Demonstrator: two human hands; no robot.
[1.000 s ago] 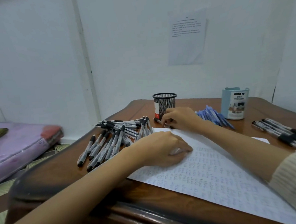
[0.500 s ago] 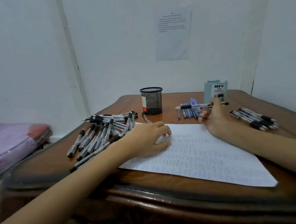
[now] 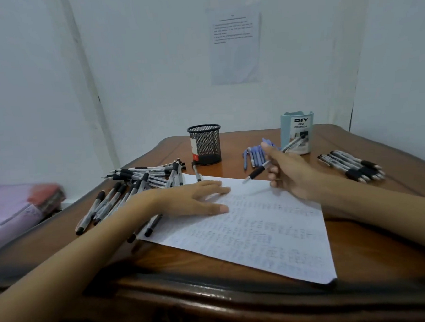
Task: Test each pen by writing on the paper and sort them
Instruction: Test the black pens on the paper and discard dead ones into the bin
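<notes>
Over the far edge of the paper (image 3: 260,235), we see the right hand (image 3: 290,172) pinch a pen (image 3: 259,171), its barrel slanting up and away to the right and its tip aimed down-left, just above the sheet. The left hand (image 3: 196,199) lies flat with fingers straight, pressing the paper beside that tip.

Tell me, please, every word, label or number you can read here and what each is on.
"DIY": pale blue desk organiser, top of its label.
"DESK ORGANISER": same label, just below, small.
Sheet on the wall: printed lines too small to read.
Paper on the table: handwriting too faint and blurred.
Mesh cup: red and white label, unreadable.
</notes>
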